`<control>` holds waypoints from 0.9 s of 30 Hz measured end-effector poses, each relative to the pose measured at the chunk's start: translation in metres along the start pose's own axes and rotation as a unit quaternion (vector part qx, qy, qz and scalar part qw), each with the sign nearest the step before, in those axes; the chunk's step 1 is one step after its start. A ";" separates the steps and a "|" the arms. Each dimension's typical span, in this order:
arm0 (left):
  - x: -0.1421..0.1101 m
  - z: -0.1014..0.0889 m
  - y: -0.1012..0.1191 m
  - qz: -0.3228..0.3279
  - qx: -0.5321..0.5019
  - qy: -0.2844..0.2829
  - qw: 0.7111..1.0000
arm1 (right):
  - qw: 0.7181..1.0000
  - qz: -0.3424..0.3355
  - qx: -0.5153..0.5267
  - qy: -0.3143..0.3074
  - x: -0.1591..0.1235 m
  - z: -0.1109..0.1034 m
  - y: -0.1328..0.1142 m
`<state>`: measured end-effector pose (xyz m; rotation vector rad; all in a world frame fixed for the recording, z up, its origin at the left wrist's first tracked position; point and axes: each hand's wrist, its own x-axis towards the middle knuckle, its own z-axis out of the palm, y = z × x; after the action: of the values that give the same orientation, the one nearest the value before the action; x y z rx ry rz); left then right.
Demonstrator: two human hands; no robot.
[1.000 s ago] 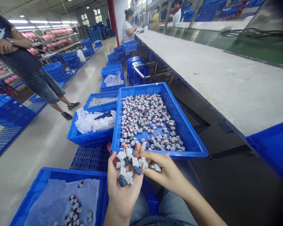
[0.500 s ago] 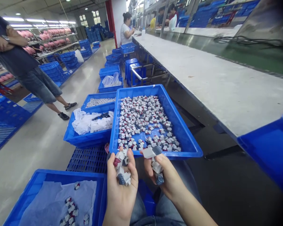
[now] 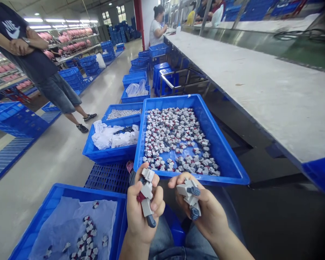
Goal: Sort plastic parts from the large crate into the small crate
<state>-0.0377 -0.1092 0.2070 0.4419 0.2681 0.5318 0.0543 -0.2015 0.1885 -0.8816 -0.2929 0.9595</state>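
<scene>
My left hand (image 3: 142,213) is closed around a small bunch of white, red and blue plastic parts (image 3: 146,195). My right hand (image 3: 206,213) is closed on a few more of the same parts (image 3: 191,196). Both hands are held over my lap, just in front of a big blue tray (image 3: 227,159) filled with many such small parts (image 3: 176,141). At the lower left a second blue tray (image 3: 54,196), lined with white paper, holds several parts (image 3: 85,242).
A long grey workbench (image 3: 260,83) runs along the right. Blue trays (image 3: 111,153) and crates stand on the floor ahead, one with white bags (image 3: 113,135). A person in a dark shirt (image 3: 35,61) stands at the left; other people work at the far end.
My left hand has closed from an open palm full of parts into a fist round them. My right hand has taken some parts and drawn apart from the left.
</scene>
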 end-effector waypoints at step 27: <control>-0.011 -0.005 0.006 0.079 0.619 -0.003 0.782 | 0.962 0.127 0.226 0.081 0.025 0.029 0.021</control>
<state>-0.0510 -0.1085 0.2066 1.7723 0.5696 0.4576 0.0393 -0.1600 0.1870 -0.5764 0.1831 1.1260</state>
